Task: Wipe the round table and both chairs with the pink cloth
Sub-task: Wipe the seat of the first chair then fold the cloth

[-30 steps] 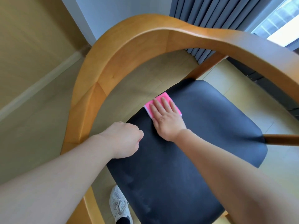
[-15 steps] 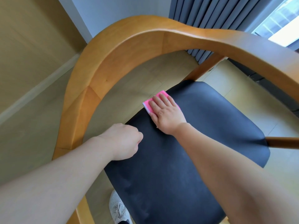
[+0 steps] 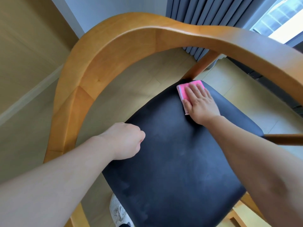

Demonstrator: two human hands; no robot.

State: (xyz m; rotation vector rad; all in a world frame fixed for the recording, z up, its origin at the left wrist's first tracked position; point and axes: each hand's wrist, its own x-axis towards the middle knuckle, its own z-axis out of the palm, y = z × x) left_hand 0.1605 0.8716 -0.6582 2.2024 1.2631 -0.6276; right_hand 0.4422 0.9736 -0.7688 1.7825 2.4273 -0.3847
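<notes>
I look down on a wooden chair with a curved backrest point(image 3: 114, 40) and a black padded seat point(image 3: 172, 161). My right hand point(image 3: 199, 104) lies flat, fingers together, pressing the folded pink cloth point(image 3: 184, 89) onto the seat's far corner, beside a wooden leg post point(image 3: 201, 66). My left hand point(image 3: 126, 140) is curled into a loose fist at the seat's left edge, holding nothing that I can see. The round table is out of view.
Grey curtains point(image 3: 205, 12) hang behind the chair by a bright window point(image 3: 282, 22). Pale floor tiles point(image 3: 139, 79) surround the chair. A white sneaker point(image 3: 119, 213) shows under the seat's near edge. A beige wall point(image 3: 24, 46) runs along the left.
My right hand has slid the pink cloth along the seat's far edge to the right, up to the corner by the leg post. The left fist has stayed in place.
</notes>
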